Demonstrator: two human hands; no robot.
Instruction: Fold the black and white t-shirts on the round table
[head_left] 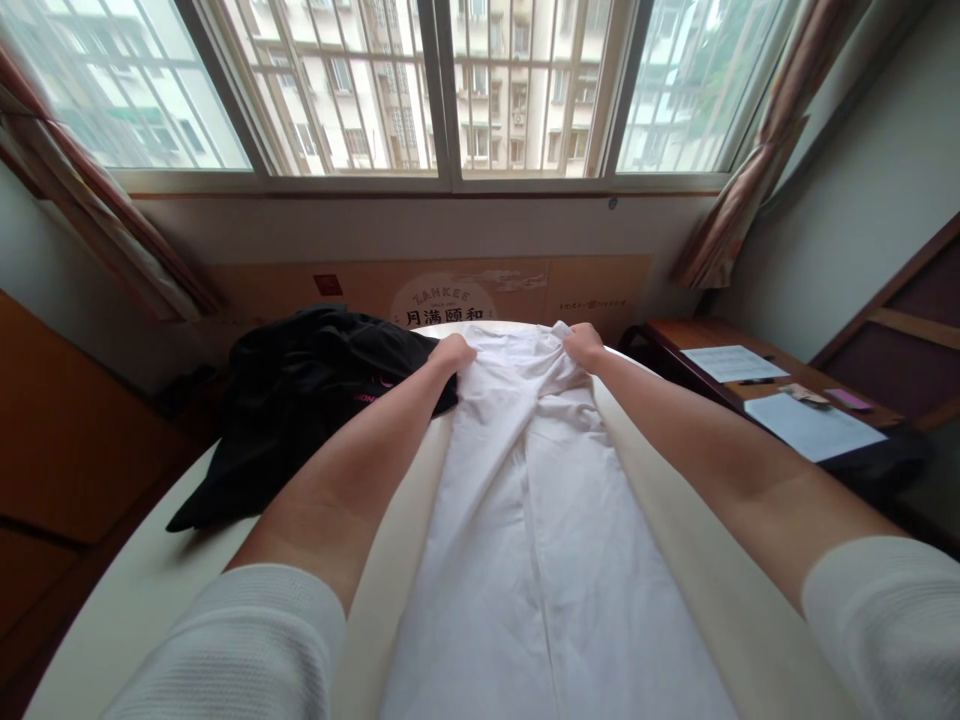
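Note:
A long white cloth garment [532, 560], possibly a pair of trousers, lies stretched down the middle of a round white table [157, 590], with creases near its far end. My left hand [454, 352] is closed on the garment's far left edge. My right hand [583, 345] grips its far right edge, with a fold of cloth bunched between the two hands. A crumpled black garment [315, 400] with pink lettering lies on the table to the left, touching my left hand.
A wooden desk [712, 345] at the right holds papers and a pen. Behind the table stands a printed tan board [442, 295] below large windows [450, 90] with curtains at both sides. A wooden panel [60, 430] stands at the left.

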